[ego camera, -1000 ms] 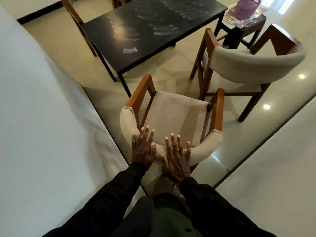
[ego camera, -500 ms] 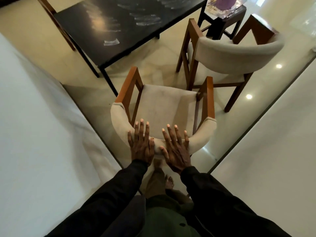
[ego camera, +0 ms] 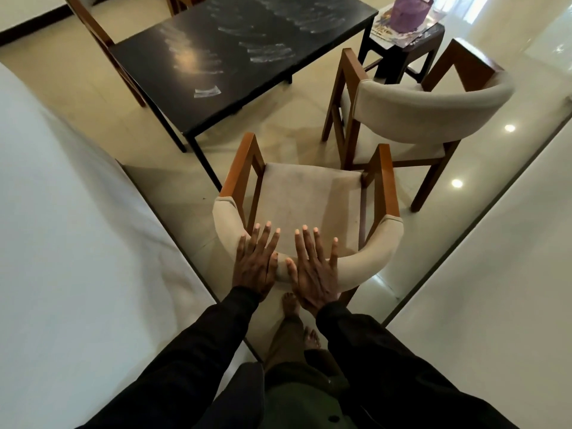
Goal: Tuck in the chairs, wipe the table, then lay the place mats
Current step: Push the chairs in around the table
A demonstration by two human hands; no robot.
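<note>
Dark counter [ego camera: 247,72] straight ahead: your left hand [ego camera: 255,267] and right hand [ego camera: 312,274] press, flat and open, on the chair [ego camera: 309,196] back.

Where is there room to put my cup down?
The black table is bare apart from smears. The near chair's seat is free between its wooden arms. The small side table is crowded: a purple tub sits on papers.

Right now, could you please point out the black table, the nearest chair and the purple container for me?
black table [ego camera: 247,72]: head view, on the bare middle of its top.
nearest chair [ego camera: 309,205]: head view, on the middle of its seat cushion.
purple container [ego camera: 408,12]: head view, on its side.
</note>
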